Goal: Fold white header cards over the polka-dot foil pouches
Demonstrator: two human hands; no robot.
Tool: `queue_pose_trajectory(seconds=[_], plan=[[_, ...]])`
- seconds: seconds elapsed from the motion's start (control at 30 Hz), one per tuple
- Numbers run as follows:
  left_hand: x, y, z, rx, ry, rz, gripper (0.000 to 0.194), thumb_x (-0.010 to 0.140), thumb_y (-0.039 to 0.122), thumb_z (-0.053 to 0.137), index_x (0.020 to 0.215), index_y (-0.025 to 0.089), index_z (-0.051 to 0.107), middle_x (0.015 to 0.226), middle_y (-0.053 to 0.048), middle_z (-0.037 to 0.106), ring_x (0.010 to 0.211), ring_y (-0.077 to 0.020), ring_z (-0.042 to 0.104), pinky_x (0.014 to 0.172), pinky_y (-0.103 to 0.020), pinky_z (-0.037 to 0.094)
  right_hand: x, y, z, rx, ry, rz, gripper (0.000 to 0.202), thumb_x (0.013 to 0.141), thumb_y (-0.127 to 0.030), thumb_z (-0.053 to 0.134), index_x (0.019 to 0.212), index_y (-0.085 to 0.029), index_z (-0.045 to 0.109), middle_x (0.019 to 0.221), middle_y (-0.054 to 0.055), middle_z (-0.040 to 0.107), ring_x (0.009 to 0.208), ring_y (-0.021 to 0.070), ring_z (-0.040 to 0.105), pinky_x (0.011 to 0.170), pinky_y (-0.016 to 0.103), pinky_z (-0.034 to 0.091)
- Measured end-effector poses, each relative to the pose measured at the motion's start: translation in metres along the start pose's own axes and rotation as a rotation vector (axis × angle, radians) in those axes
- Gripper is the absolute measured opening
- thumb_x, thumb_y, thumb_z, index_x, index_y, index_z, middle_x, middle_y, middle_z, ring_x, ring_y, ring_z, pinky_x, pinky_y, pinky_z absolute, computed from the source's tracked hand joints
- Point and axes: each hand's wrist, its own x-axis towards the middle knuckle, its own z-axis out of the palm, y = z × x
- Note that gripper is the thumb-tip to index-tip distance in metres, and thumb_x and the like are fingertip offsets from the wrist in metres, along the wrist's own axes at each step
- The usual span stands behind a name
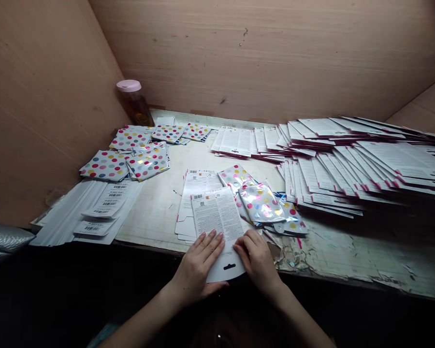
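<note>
A white printed hang card [217,217] with a barcode, dense text and a dark hanging slot lies at the table's front edge, its slotted end towards me. My left hand [199,263] has its fingers flat across the card's left side, with the thumb at its lower edge, holding it. At the card's right edge, my right hand [256,258] pinches with thumb and bent fingers. Underneath, another printed card [184,212] sticks out to the left. Shiny polka-dot packets [263,203] lie piled just right of the card, partly overlapping one another.
Several rows of fanned printed cards [322,174] cover the right side. More polka-dot packets [130,140] lie at the back left, above barcode label strips [107,203] on white sheets. A pink-lidded bottle [136,104] stands in the corner. Wooden panels [239,58] enclose the table.
</note>
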Motion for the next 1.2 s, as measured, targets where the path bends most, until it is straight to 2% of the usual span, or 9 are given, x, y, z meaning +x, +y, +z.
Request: queue_pose_trajectory(seconds=[0.2, 0.37, 0.53, 0.73, 0.9, 1.0, 1.07, 1.13, 1.2], plan=[[-0.002, 0.0, -0.001, 0.007, 0.006, 0.001, 0.087, 0.084, 0.063, 0.053, 0.148, 0.008, 0.03, 0.148, -0.019, 0.041, 0.141, -0.0339, 0.033, 0.112, -0.053, 0.035, -0.006, 0.001, -0.004, -0.082, -0.051, -0.086, 0.021, 0.097, -0.019, 0.041, 0.081, -0.019, 0.053, 0.082, 0.005, 0.056, 0.079, 0.0206, 0.051, 0.074, 0.035, 0.035], [-0.001, -0.001, 0.001, -0.002, 0.017, -0.003, 0.086, 0.084, 0.062, 0.055, 0.148, 0.009, 0.032, 0.148, -0.019, 0.042, 0.14, -0.0339, 0.034, 0.112, -0.053, 0.035, -0.009, -0.002, -0.009, -0.101, -0.049, -0.061, 0.011, 0.096, -0.019, 0.045, 0.093, -0.019, 0.056, 0.088, 0.004, 0.058, 0.085, 0.0197, 0.054, 0.076, 0.033, 0.036], [-0.002, -0.001, 0.001, 0.003, 0.016, -0.008, 0.085, 0.084, 0.062, 0.054, 0.147, 0.008, 0.033, 0.148, -0.018, 0.042, 0.14, -0.0332, 0.034, 0.113, -0.052, 0.034, -0.001, 0.002, 0.0, -0.126, -0.057, -0.035, 0.015, 0.097, -0.018, 0.046, 0.084, -0.019, 0.055, 0.084, 0.003, 0.058, 0.082, 0.0199, 0.053, 0.074, 0.033, 0.033], [-0.001, 0.0, 0.0, 0.003, 0.027, 0.0, 0.085, 0.083, 0.061, 0.055, 0.146, 0.008, 0.034, 0.147, -0.019, 0.044, 0.139, -0.0339, 0.035, 0.112, -0.052, 0.035, -0.001, 0.004, 0.008, -0.171, -0.06, -0.098, 0.02, 0.099, -0.019, 0.04, 0.083, -0.018, 0.053, 0.084, 0.006, 0.057, 0.08, 0.0219, 0.05, 0.076, 0.037, 0.031], [-0.001, -0.001, 0.001, -0.034, 0.047, -0.002, 0.085, 0.083, 0.062, 0.055, 0.145, 0.008, 0.032, 0.145, -0.02, 0.045, 0.14, -0.033, 0.035, 0.113, -0.052, 0.033, -0.038, -0.015, -0.023, -0.166, -0.192, -0.267, 0.021, 0.095, -0.012, 0.039, 0.081, -0.02, 0.052, 0.079, 0.003, 0.056, 0.075, 0.0196, 0.051, 0.075, 0.036, 0.036], [-0.004, -0.006, 0.002, -0.095, 0.113, 0.052, 0.069, 0.082, 0.059, 0.06, 0.13, 0.01, 0.048, 0.141, -0.021, 0.05, 0.14, -0.0338, 0.035, 0.114, -0.056, 0.03, -0.054, -0.022, -0.052, -0.172, -0.346, -0.265, 0.016, 0.089, -0.008, 0.045, 0.082, -0.02, 0.054, 0.085, 0.006, 0.059, 0.075, 0.021, 0.052, 0.069, 0.034, 0.042], [-0.007, -0.009, 0.002, -0.139, 0.159, 0.112, 0.051, 0.082, 0.052, 0.064, 0.115, 0.014, 0.057, 0.137, -0.02, 0.055, 0.138, -0.0347, 0.037, 0.113, -0.059, 0.029, -0.052, -0.021, -0.06, -0.127, -0.379, -0.216, 0.016, 0.086, -0.009, 0.052, 0.096, -0.019, 0.057, 0.099, 0.009, 0.059, 0.088, 0.0241, 0.054, 0.075, 0.036, 0.046], [-0.01, -0.008, 0.001, -0.182, 0.234, 0.137, 0.039, 0.082, 0.044, 0.068, 0.108, 0.016, 0.062, 0.122, -0.016, 0.065, 0.128, -0.0327, 0.049, 0.11, -0.06, 0.032, -0.04, -0.018, -0.055, -0.087, -0.314, -0.266, 0.026, 0.088, -0.011, 0.054, 0.112, -0.019, 0.057, 0.108, 0.011, 0.059, 0.099, 0.0263, 0.053, 0.084, 0.039, 0.048], [-0.012, -0.003, -0.001, -0.219, 0.318, 0.071, 0.027, 0.083, 0.033, 0.069, 0.106, 0.019, 0.065, 0.096, -0.008, 0.07, 0.103, -0.0251, 0.061, 0.102, -0.055, 0.043, -0.026, -0.012, -0.04, -0.035, -0.199, -0.356, 0.021, 0.093, -0.013, 0.05, 0.111, -0.019, 0.059, 0.101, 0.01, 0.062, 0.094, 0.0239, 0.054, 0.082, 0.039, 0.049]])
